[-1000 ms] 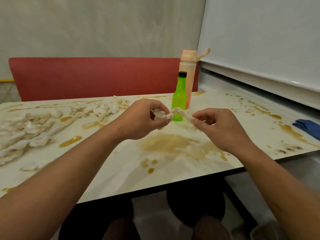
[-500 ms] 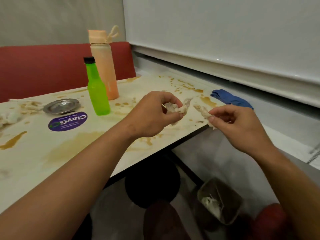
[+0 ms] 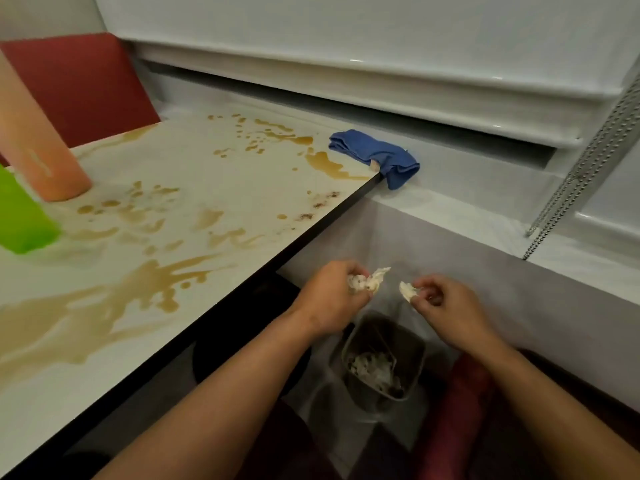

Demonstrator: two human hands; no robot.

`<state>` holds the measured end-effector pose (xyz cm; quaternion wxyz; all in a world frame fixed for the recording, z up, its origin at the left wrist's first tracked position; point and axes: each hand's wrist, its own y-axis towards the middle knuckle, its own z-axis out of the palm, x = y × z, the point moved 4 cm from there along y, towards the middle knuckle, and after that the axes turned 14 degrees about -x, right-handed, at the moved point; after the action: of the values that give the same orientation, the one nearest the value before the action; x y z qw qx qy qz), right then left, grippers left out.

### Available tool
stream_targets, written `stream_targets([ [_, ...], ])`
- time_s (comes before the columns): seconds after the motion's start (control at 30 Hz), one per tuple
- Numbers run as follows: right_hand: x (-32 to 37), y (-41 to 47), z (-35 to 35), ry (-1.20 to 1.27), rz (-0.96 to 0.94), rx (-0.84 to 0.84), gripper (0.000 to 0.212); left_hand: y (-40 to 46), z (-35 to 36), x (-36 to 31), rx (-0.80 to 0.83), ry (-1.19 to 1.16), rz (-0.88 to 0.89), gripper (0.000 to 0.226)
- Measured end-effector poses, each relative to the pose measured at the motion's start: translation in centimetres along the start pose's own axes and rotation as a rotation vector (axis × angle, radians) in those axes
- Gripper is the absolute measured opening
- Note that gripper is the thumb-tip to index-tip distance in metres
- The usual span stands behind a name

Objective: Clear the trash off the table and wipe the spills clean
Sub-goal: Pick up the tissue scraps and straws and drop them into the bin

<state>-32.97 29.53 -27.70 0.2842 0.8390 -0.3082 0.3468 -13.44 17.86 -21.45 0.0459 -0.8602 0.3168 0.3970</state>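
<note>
My left hand (image 3: 330,297) grips a crumpled white tissue wad (image 3: 369,280) past the table's right edge. My right hand (image 3: 446,306) pinches a smaller torn tissue piece (image 3: 407,291). Both hands hover above a grey trash bin (image 3: 417,355) on the floor, which holds several crumpled tissues (image 3: 372,370). The white table (image 3: 214,168) is covered with brown spills (image 3: 114,310). A folded blue cloth (image 3: 375,155) lies at the table's far right corner, hanging over the edge.
A peach bottle (image 3: 38,150) and a green bottle (image 3: 20,220) stand at the table's left. A red bench back (image 3: 79,84) is behind. A white wall ledge and a bead chain (image 3: 585,161) run along the right.
My view swung right and down. Both hands moved off the table with the tissue pieces and now hang over the bin. The two pieces are farther apart.
</note>
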Motion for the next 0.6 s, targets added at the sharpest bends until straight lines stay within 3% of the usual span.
stream_targets([
  [0.33, -7.4, 0.0, 4.0, -0.084, 0.132, 0.022, 0.021, 1.8, 9.2, 3.8, 0.132, 0.057, -0.090, 0.052],
  [0.6, -6.9, -0.4, 3.5, -0.175, 0.140, 0.145, 0.027, 0.8, 7.7, 3.9, 0.150, 0.134, -0.079, 0.061],
])
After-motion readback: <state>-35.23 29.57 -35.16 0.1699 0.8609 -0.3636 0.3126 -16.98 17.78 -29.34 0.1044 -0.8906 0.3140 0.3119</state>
